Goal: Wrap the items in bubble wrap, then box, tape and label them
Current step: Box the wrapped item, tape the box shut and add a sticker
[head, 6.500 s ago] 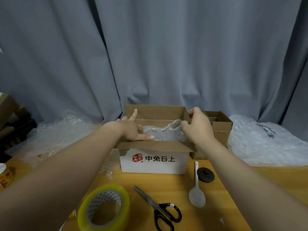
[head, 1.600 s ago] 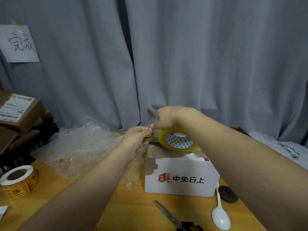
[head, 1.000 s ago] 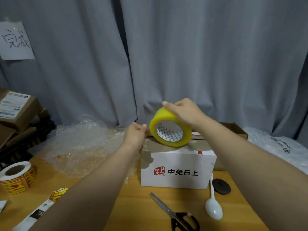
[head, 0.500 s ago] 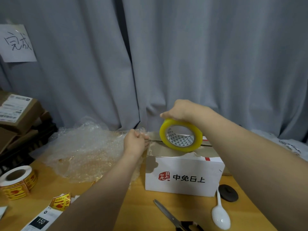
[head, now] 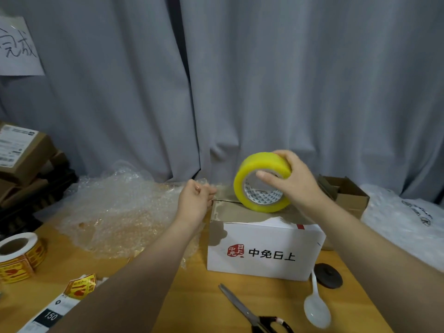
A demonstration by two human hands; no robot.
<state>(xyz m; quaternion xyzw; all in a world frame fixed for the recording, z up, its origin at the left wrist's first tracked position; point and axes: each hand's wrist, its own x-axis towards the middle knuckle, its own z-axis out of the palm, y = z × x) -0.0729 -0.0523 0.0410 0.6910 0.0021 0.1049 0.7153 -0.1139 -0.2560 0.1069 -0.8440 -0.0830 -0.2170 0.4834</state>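
A white cardboard box (head: 262, 251) with red and black print stands closed at the middle of the wooden table. On its brown top flaps stands a yellow tape roll (head: 259, 186) on edge, gripped by my right hand (head: 292, 182), thumb across the roll's hole. My left hand (head: 195, 203) is at the box's top left corner with fingers curled; it seems to pinch the clear tape end, which I cannot make out. A crumpled bubble wrap sheet (head: 120, 207) lies left of the box.
Scissors (head: 254, 316), a white plastic spoon (head: 316, 306) and a black round lid (head: 328, 278) lie in front of the box. A label roll (head: 20, 257) and loose labels (head: 79, 288) are at left. A small open carton (head: 348, 195) and white bags (head: 403, 217) sit at right; stacked boxes (head: 21, 159) far left.
My right hand has moved the tape roll rightward along the box top and tipped it more upright. My left hand stays at the box's left corner.
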